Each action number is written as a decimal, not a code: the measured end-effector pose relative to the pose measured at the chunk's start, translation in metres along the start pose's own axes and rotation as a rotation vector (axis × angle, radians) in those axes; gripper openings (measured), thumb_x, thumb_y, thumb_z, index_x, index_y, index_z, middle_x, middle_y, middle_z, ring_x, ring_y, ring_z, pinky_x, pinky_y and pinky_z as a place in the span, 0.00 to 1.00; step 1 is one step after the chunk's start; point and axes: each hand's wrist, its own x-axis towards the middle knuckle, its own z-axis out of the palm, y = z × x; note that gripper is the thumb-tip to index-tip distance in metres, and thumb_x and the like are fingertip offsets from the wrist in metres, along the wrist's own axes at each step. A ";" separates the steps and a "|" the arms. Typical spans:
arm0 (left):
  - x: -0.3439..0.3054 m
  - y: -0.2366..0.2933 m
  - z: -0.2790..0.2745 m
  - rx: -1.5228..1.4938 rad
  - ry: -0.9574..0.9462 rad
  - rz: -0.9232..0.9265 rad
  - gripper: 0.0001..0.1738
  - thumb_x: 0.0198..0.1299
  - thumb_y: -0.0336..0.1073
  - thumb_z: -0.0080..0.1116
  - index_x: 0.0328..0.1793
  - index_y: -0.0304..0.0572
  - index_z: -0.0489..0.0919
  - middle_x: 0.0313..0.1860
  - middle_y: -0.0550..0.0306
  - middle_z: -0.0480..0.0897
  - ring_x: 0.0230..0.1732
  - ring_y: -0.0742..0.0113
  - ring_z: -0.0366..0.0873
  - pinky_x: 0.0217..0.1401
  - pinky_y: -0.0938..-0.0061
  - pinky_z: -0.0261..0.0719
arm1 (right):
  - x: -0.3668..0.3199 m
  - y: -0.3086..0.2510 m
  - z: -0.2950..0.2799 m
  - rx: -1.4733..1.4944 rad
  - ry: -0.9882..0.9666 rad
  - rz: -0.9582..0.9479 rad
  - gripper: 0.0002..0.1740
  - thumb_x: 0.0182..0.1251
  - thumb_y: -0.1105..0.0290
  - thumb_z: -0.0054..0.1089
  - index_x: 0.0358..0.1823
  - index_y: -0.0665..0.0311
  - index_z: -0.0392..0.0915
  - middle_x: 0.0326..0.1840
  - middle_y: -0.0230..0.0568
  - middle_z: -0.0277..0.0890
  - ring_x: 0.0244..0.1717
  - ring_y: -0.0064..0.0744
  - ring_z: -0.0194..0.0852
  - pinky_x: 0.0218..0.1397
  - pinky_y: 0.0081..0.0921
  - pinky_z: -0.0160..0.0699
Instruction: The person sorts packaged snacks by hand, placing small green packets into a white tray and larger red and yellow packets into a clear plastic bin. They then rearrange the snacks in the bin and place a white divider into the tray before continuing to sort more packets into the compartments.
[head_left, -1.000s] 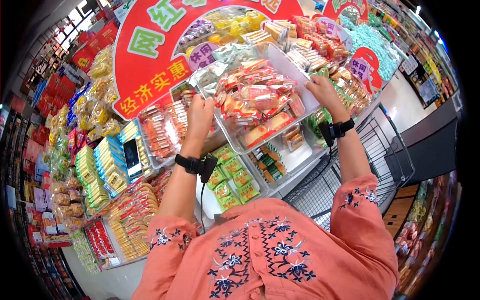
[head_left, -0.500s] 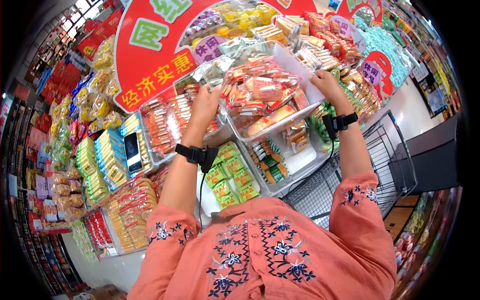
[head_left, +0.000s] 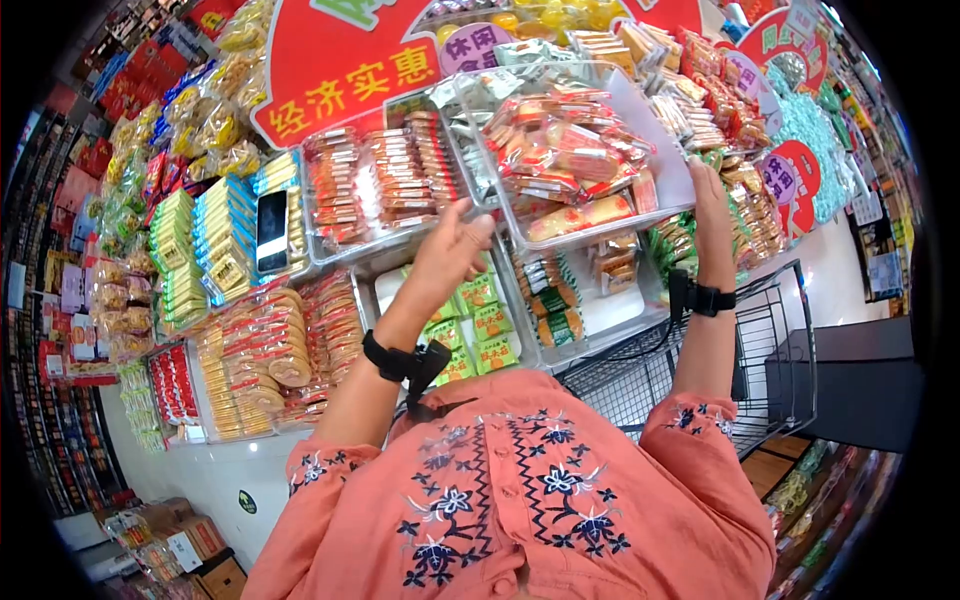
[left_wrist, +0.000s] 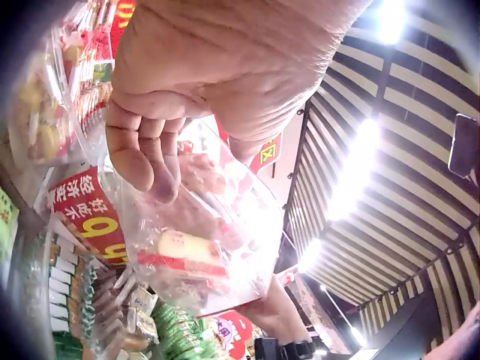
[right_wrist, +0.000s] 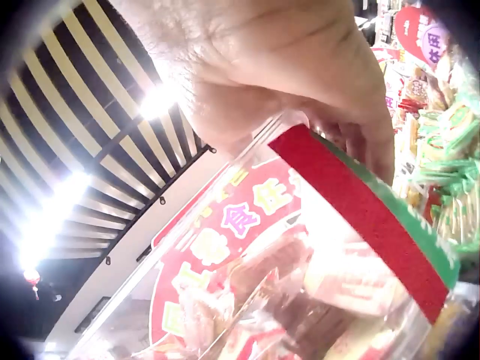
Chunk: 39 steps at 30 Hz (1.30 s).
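A clear plastic bin [head_left: 660,130] of red-and-clear wrapped snacks [head_left: 575,150] sits tilted among the display bins. At its right edge is my right hand [head_left: 710,215]; the right wrist view shows this hand [right_wrist: 300,82] gripping the rim beside a red and green strip [right_wrist: 360,217]. My left hand [head_left: 448,258] is apart from the bin, off its lower left corner, above green packets [head_left: 492,322]. Its fingers are loosely bent with nothing held. In the left wrist view, the left hand's fingers [left_wrist: 142,154] hang in front of the bin [left_wrist: 262,247].
Left of the bin stands another bin of red-wrapped snacks [head_left: 335,190], with a phone [head_left: 272,232] lying on packets beside it. A wire shopping cart [head_left: 780,345] is at the right, near the display's front edge. Red signs [head_left: 350,85] rise behind.
My left hand has let go of the bin's left edge and moved down toward me. My right hand remains at the bin's right edge. The head view has shifted, with the display lying further right.
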 end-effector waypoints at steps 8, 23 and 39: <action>0.004 0.007 0.032 0.229 -0.006 0.308 0.45 0.75 0.53 0.57 0.82 0.24 0.56 0.63 0.40 0.74 0.50 0.64 0.81 0.55 0.70 0.80 | 0.001 0.012 0.025 -0.031 0.287 -0.080 0.27 0.79 0.56 0.55 0.64 0.75 0.72 0.58 0.49 0.78 0.58 0.34 0.76 0.64 0.29 0.73; 0.006 -0.032 -0.039 0.146 0.021 0.308 0.36 0.72 0.54 0.59 0.69 0.25 0.72 0.61 0.35 0.79 0.60 0.49 0.80 0.64 0.61 0.76 | -0.090 -0.016 0.038 -0.074 0.265 0.232 0.43 0.79 0.42 0.51 0.77 0.72 0.58 0.64 0.51 0.73 0.62 0.43 0.75 0.61 0.36 0.78; 0.101 0.010 -0.090 0.744 0.339 0.495 0.27 0.67 0.36 0.62 0.71 0.40 0.73 0.60 0.39 0.77 0.58 0.43 0.80 0.59 0.57 0.79 | -0.089 -0.033 0.071 -0.851 0.210 -0.546 0.16 0.81 0.60 0.52 0.51 0.66 0.81 0.65 0.55 0.77 0.72 0.58 0.66 0.77 0.49 0.57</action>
